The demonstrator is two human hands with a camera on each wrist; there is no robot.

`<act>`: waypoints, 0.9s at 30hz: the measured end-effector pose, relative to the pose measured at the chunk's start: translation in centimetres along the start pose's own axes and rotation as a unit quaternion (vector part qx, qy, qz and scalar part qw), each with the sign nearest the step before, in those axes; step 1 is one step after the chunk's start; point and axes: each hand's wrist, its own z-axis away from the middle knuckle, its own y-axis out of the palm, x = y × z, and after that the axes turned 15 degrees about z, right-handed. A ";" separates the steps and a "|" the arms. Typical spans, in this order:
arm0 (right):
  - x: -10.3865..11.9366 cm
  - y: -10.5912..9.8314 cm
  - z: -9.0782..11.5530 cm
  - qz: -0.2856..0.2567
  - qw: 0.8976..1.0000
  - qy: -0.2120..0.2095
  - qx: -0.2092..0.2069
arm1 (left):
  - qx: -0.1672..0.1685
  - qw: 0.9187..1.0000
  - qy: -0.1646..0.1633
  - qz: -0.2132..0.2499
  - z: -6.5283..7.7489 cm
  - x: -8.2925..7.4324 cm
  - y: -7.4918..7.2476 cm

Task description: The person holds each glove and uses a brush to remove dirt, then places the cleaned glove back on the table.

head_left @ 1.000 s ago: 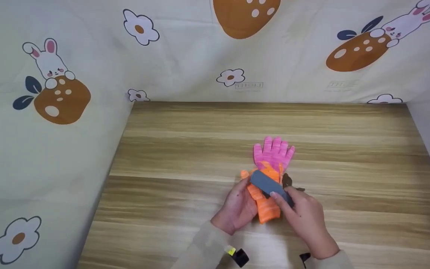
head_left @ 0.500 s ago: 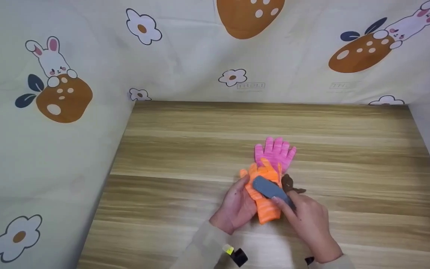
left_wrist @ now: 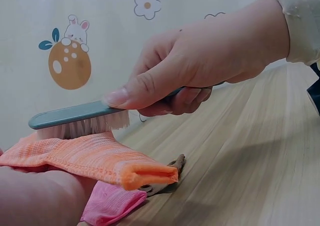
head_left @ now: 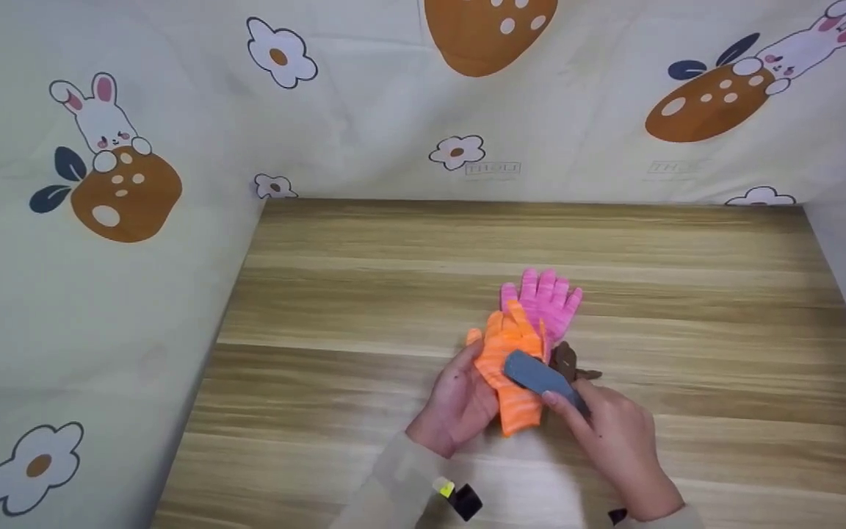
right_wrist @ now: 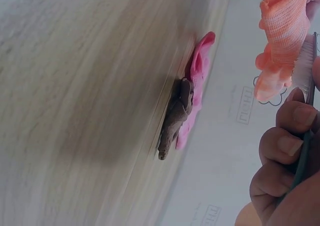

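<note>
An orange striped knit glove lies over my left hand, which holds it from below with the thumb along its left edge. My right hand grips the handle of a blue-grey brush, thumb on top. In the left wrist view the brush's pale bristles press on the glove's upper face. The glove is raised off the table, its cuff toward the person. Most of the left hand's fingers are hidden beneath the fabric.
A pink knit glove lies flat on the wooden table just beyond the orange one. Beside it sits a crumpled brown thing, its kind unclear. Printed cloth walls the back and sides.
The orange glove and left hand have shifted slightly left. The brush has slid down and right over the glove toward the person, uncovering more of the glove's fingers.
</note>
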 end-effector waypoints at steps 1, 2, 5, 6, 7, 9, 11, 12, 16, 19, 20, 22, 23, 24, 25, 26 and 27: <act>0.0 0.0 0.0 0.001 1.000 -0.002 -0.005 | 0.002 1.000 0.001 0.000 0.0 0.0 0.0; 0.0 0.0 0.1 0.001 1.000 -0.003 -0.008 | 0.003 1.000 0.001 0.000 0.1 -0.1 0.0; -0.2 0.1 0.2 -0.001 1.000 -0.005 -0.015 | 0.005 1.000 0.005 0.002 0.2 -0.1 0.0; -0.2 0.1 0.2 0.000 1.000 -0.005 -0.017 | 0.004 1.000 0.005 0.003 0.2 -0.2 0.0; -0.3 0.1 0.3 -0.002 1.000 -0.004 -0.017 | 0.004 1.000 0.006 0.003 0.2 -0.2 0.0; -0.4 0.0 0.3 -0.002 1.000 0.001 -0.011 | 0.004 1.000 0.005 0.001 0.3 -0.2 0.0; -0.5 0.0 0.3 -0.001 1.000 0.006 -0.002 | 0.004 1.000 0.006 -0.001 0.3 -0.3 0.0; -0.5 0.0 0.3 -0.001 1.000 0.009 0.002 | 0.006 1.000 0.006 -0.002 0.4 -0.3 0.0; -0.6 -0.1 0.3 -0.001 1.000 0.015 0.016 | 0.011 1.000 0.006 -0.004 0.4 -0.4 -0.1; -0.7 -0.1 0.3 -0.002 1.000 0.014 0.014 | 0.011 1.000 0.006 -0.005 0.5 -0.5 -0.1; -0.8 0.0 0.3 -0.003 1.000 0.014 0.011 | 0.011 1.000 0.006 -0.004 0.5 -0.6 -0.1; -0.9 0.0 0.4 -0.004 1.000 0.013 0.005 | 0.011 1.000 0.006 -0.003 0.5 -0.7 -0.1; -1.0 0.0 0.4 -0.004 1.000 0.012 0.001 | 0.010 1.000 0.007 -0.002 0.5 -0.7 -0.1; -1.1 0.0 0.5 -0.005 1.000 0.012 -0.002 | 0.009 1.000 0.007 -0.002 0.5 -0.8 -0.1; -1.1 0.1 0.5 -0.006 1.000 0.013 -0.003 | 0.007 1.000 0.008 -0.002 0.5 -0.8 -0.1; -1.2 0.1 0.5 -0.006 1.000 0.013 -0.004 | 0.006 1.000 0.009 -0.003 0.5 -0.8 -0.1; -1.2 0.1 0.5 -0.007 1.000 0.013 -0.004 | 0.003 1.000 0.011 -0.003 0.5 -0.8 -0.1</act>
